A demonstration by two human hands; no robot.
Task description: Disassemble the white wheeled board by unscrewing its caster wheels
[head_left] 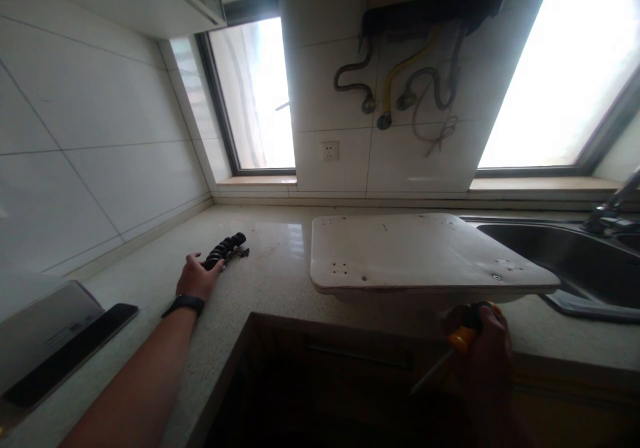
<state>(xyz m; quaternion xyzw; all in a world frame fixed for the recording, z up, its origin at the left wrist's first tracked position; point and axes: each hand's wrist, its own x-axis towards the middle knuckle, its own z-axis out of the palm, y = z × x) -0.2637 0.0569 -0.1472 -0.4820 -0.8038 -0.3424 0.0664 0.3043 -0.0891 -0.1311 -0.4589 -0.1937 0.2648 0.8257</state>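
My left hand (197, 279), with a dark band at the wrist, reaches over the counter at the left. Its thumb and fingers close around the near end of a black ribbed, coil-like piece (225, 249). Small dark metal bits (242, 253) lie against that piece; their kind is too small to tell. In my right hand (485, 341) is a screwdriver (464, 339) with a yellow and black handle, its shaft slanting down to the left. Just beyond that hand, a white board (400, 248) with rounded corners and several small holes rests on the counter, slightly raised.
The pale speckled counter (280, 261) has a dark opening (310, 395) at its front. A metal sink (565, 255) with a faucet (607, 218) stands right. A grey and black flat object (70, 341) lies far left. Hoses (390, 81) hang from the wall unit above.
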